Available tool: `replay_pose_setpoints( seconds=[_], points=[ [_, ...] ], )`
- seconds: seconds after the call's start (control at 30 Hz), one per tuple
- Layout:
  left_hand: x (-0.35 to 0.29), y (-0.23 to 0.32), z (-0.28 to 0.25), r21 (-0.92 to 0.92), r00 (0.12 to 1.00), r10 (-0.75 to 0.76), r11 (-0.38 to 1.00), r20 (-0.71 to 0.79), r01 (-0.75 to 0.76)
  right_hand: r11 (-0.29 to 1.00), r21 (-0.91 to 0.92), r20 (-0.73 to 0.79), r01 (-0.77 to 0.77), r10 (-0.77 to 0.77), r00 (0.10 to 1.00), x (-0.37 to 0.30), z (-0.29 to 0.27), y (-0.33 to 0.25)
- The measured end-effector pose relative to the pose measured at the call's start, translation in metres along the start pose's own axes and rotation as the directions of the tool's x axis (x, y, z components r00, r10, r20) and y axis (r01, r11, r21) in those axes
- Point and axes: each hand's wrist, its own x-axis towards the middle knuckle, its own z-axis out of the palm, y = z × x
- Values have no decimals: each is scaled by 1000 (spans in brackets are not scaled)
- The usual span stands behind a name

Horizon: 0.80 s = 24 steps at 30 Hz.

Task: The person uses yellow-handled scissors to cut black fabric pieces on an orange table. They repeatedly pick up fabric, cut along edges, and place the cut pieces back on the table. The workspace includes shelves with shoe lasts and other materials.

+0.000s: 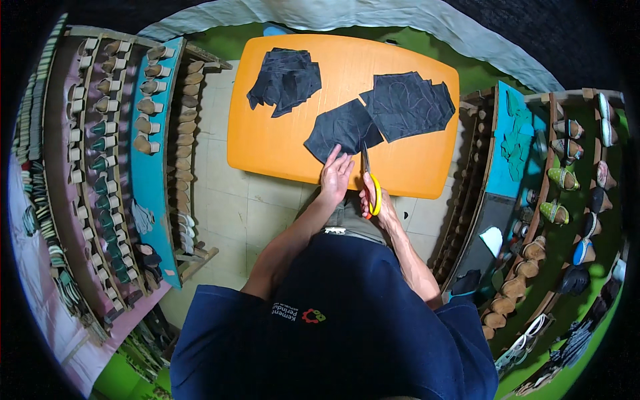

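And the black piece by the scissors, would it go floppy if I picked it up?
Probably yes: the black piece looks thin, so it may droop. It's likely light too, being just a flat sheet. Pushed, it might slide or crumple rather than roll, since it lies flat on the table.

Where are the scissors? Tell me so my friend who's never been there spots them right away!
Find the big orange table. By its lower edge in the picture, the right hand holds the scissors, blades pointing up at a black piece of material. Their bright yellow handle sets them apart from the dark material around them.
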Motion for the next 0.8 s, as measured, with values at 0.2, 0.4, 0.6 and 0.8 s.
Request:
replay_pose_setpoints(
  seconds=[0.2, 0.4, 0.6, 0.8],
  points=[
    [9, 8, 8, 67, 983, 145, 988, -114, -138, 998, 66, -1, -17, 17, 1000, -4, -6, -6],
    [10, 3, 25, 131, 998, 68, 989, -12, -66, 998, 55, 63, 7, -10, 998, -4, -2, -12],
    [47, -5, 32, 167, 997, 46, 985, -68, -34, 998, -60, 21, 35, -34, 999, -5, -6, -24],
    [31, -13, 65, 164, 980, 113, 983, -161, -87, 994, -82, 31, 79, -77, 997, 16, 4, -17]
  ],
)
